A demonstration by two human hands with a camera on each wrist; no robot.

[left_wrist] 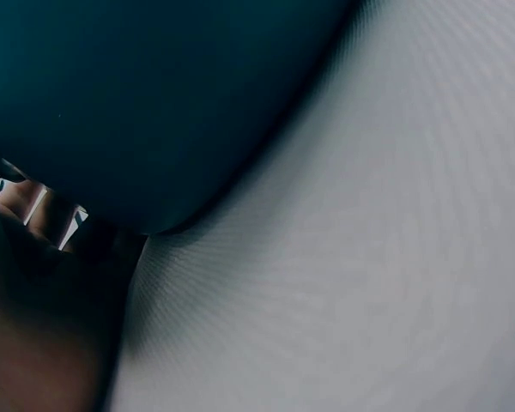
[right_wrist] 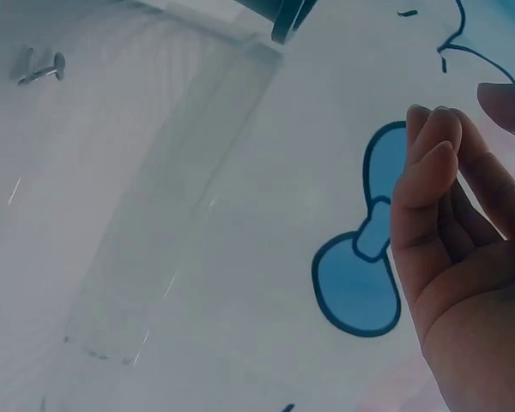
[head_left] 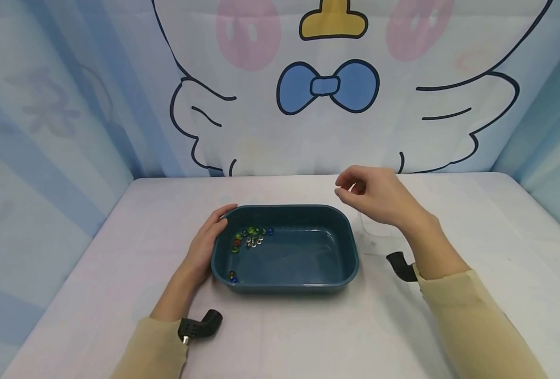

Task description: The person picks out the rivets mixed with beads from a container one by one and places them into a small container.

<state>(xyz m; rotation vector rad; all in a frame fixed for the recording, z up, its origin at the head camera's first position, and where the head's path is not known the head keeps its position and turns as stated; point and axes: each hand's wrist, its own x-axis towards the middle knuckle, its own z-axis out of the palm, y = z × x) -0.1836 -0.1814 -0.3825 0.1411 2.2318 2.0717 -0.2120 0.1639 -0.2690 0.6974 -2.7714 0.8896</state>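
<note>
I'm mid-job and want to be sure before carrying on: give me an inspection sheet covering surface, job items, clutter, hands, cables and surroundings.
Surface: pale tabletop, with a tray resting on it.
Job items: glass marbles and small shiny pieces lie toward the tray's left side; a clear container stands by its right end, partly hidden by the right arm.
Clutter: one small metal piece in the right wrist view; whether it is inside the container is unclear.
Left hand: rests against the tray's left end.
Right hand: raised, fingers bent, nothing seen in it.
Cables: nothing seen.
Surroundings: printed curtain behind the table.
</note>
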